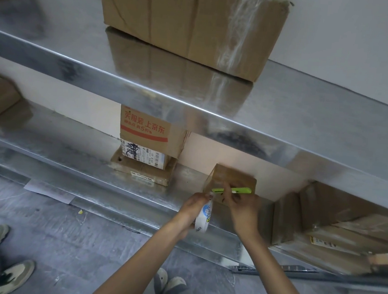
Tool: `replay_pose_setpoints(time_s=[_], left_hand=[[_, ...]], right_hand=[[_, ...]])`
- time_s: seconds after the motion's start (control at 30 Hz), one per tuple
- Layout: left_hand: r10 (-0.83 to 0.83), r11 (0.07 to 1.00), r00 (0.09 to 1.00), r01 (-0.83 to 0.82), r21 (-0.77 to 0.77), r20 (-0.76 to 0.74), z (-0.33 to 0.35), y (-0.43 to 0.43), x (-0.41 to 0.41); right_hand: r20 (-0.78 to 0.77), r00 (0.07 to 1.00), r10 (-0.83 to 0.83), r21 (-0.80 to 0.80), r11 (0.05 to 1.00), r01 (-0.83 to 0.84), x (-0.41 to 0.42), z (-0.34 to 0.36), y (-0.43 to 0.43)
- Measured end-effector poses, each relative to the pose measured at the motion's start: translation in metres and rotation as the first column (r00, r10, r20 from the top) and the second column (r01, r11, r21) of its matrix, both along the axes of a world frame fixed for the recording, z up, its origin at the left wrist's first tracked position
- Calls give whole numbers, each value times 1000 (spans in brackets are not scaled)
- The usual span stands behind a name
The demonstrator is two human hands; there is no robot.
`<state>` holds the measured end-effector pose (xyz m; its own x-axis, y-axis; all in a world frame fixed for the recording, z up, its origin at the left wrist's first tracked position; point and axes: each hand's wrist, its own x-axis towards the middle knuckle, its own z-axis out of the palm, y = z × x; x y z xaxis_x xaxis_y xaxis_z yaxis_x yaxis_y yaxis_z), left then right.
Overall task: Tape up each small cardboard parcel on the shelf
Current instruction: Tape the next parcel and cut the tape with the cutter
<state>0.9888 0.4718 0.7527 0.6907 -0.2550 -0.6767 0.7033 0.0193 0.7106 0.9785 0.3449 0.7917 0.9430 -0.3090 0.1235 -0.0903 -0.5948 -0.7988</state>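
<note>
Small parcel [232, 177] (front partly hidden) behind hands: left hand [193, 205] holds tape roll [202, 221], right hand [242, 210] pinches green cutter [239, 190].

Red print "买服装 上京东" on the upright cardboard box [150, 134]

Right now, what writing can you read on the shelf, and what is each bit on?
"买服装 上京东": red print on the upright box.
Smaller red line beneath it: blurred.
Shipping label on that box: black scribble, print too small.
Sticker on the flat box underneath: too small.
Tape roll in the left hand: blue print, blurred.
Yellow label on the right-hand box: unreadable.
Small parcel and green cutter: no text seen.
</note>
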Motion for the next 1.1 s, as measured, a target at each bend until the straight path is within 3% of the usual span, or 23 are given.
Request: replay_pose_setpoints(time_s=[0.13,0.3,0.5,0.63,0.7,0.8,1.0,1.1], left_hand=[[15,1000,1000,-15,-7,4,0,-2,2],[17,1000,1000,-17,-22,17,1,-4,5],[4,1000,1000,-3,-12,26,2,-4,8],[6,999,1000,-5,-35,28,1,-4,7],[2,999,999,-1,-35,35,1,-3,6],[-2,1000,999,3,-26,38,4,-2,7],[-60,998,995,60,9,85,2,2,7],[-61,998,993,60,12,102,-1,2,5]], right_hand=[[-21,1000,2,76,997,0,3,-10,2],[-22,989,143,-61,988,-144,3,-13,1],[26,992,126,-146,982,-121,7,-17,4],[28,992,123,-121,986,-119,6,-17,2],[-20,992,128,-93,987,-130,6,-13,3],[-219,971,98,-65,991,-114,6,-15,0],[-66,994,-84,-70,994,79,-2,-13,-23],[23,1000,-14,-206,978,18,3,-3,-26]])
